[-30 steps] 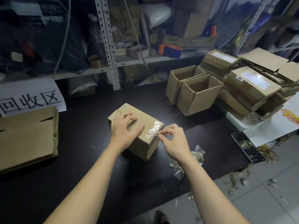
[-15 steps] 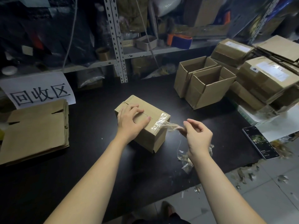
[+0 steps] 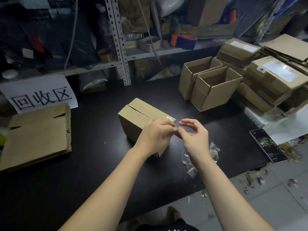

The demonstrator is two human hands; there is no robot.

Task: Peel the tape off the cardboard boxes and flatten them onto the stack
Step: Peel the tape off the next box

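Observation:
A small closed cardboard box (image 3: 138,117) stands in the middle of the black table (image 3: 100,164). Its top seam is bare, and a shiny scrap of clear tape (image 3: 170,118) clings to its near right corner. My left hand (image 3: 155,135) hovers in front of that corner with curled fingers. Its fingertips meet those of my right hand (image 3: 194,137) just right of the box. Both seem to pinch the peeled clear tape strip between them, though the strip itself is barely visible. The stack of flattened cardboard (image 3: 36,135) lies at the table's left.
Two open boxes (image 3: 215,90) stand at the back right, with taped boxes (image 3: 273,77) piled beside them. A heap of crumpled tape (image 3: 211,150) lies under my right wrist, and a phone (image 3: 268,145) rests near the right edge. A paper sign (image 3: 41,95) and shelving (image 3: 120,47) stand behind.
My left hand left the box top and came to its near right corner. My right hand, which had pulled the tape strip out to the right, swung back until both sets of fingertips met.

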